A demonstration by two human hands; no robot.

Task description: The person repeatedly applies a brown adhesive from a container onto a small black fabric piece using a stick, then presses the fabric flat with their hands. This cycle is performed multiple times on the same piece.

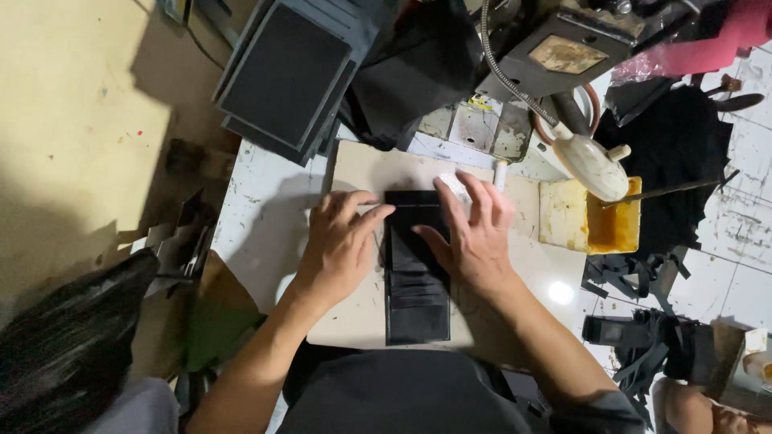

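pale board [515, 273], black leather strip [416, 273] between flat left hand [342, 245] and right hand [474, 233], perhaps edge-pressing

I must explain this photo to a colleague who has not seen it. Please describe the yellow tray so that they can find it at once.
Start at the pale rectangular work board in the middle, where the left hand and right hand press on a long black leather piece. Go to the board's right edge: there sits the shallow square yellow tray. Among the dark scraps there, it alone is bright yellow, with a white bottle over it.
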